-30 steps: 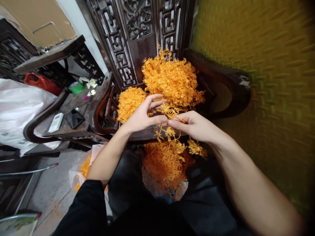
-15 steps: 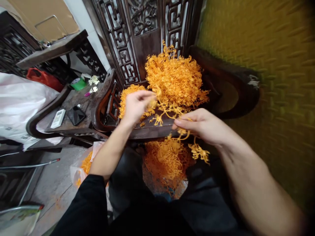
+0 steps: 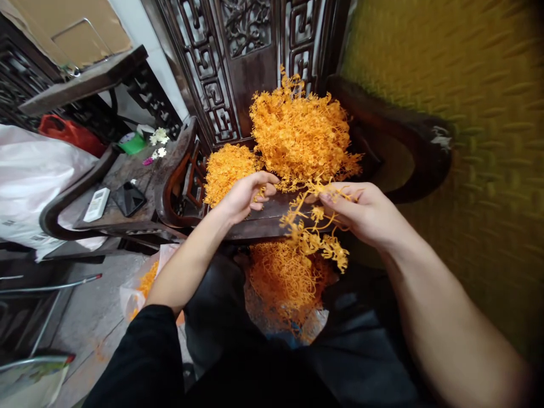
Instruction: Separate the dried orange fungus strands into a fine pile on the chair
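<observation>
My right hand (image 3: 359,209) pinches a loose bunch of orange plastic sprigs (image 3: 314,241), thin branching stems that dangle below its fingers. To its left, my left hand (image 3: 250,195) has its fingers apart and partly curled, close to the front of the piles; a bit of orange shows between them. Behind both hands, a large heap of orange sprigs (image 3: 301,136) rests on a dark wooden chair seat (image 3: 255,229), with a smaller heap (image 3: 229,170) at its left. Between my knees, a bag (image 3: 317,323) holds more tangled orange stems (image 3: 289,277).
A carved chair back (image 3: 250,79) rises behind the heaps, and a curved armrest (image 3: 425,153) bounds the right. On the left side table (image 3: 123,170) lie a black phone-like object (image 3: 130,198), a white device (image 3: 97,205) and green tape (image 3: 132,143). A plastic bag (image 3: 131,292) sits on the floor.
My left hand has come down slightly and its pinching fingers have spread apart. The sprigs in my right hand have gathered closer to it, and that hand has shifted a little right.
</observation>
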Available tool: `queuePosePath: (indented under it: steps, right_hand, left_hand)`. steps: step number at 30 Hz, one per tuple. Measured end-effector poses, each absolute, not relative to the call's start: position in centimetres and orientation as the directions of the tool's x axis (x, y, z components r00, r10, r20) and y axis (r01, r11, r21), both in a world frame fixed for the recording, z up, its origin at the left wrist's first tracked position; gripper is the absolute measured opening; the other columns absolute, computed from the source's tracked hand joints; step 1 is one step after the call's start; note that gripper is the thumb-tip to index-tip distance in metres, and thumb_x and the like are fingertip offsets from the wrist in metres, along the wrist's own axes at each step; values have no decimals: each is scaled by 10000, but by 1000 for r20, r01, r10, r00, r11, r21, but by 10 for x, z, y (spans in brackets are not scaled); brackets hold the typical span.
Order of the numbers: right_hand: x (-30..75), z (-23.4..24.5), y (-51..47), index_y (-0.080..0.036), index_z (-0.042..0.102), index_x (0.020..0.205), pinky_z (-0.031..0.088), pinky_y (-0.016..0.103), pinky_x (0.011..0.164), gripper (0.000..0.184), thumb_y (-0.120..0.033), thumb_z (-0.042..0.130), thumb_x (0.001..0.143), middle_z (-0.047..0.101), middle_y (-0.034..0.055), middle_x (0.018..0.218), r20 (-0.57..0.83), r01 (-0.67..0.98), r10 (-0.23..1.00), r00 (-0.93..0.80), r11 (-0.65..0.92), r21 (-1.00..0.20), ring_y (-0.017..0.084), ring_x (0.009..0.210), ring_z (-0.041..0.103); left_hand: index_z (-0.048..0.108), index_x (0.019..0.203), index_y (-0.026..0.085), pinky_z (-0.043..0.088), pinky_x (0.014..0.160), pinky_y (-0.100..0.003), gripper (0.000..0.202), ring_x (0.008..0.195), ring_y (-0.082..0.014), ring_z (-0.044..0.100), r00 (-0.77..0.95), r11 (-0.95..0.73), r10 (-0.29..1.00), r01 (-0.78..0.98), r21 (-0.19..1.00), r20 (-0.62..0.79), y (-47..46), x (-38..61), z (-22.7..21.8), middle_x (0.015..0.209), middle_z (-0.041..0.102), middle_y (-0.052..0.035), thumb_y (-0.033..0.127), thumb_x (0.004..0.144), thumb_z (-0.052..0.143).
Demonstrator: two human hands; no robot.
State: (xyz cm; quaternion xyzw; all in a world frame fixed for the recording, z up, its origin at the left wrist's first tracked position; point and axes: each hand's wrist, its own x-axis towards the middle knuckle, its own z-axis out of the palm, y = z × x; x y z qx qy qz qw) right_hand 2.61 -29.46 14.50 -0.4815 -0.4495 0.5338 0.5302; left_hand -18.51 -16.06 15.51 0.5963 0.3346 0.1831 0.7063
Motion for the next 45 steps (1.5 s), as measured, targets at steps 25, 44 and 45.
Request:
queuePosePath:
  steps: [25,44,45]
  right_hand:
    - [41,145,-276,-214,686,693,193,260,359,252,-244,876,531,505,-51,578,7,-413,870,492,241,-878,40,400,236]
    - [15,128,-266,-199,808,833,184,167,399,285,-432,933,726,372,-85,480,294,-201,867,403,397,-895,2,389,268]
    - [16,125,-265,-189,813,840,194,165,408,276,-426,921,749,403,-78,498,317,-143,853,414,405,-903,0,404,295]
  left_hand:
    - [538,885,213,340,494,-241,367,548,-69,412,733,-134,678,58,989,49,-196,-186,162,817,656,-24,558,1008,571]
    - [760,965,187,408,634,-288,389,685,-135,560,808,-539,574,254,803,130,-204,-174,158,759,627,-4,560,858,767]
    - [758,1004,193,404,630,-288,407,685,-137,560,802,-548,581,263,794,135,-204,-174,158,760,623,-2,565,840,782]
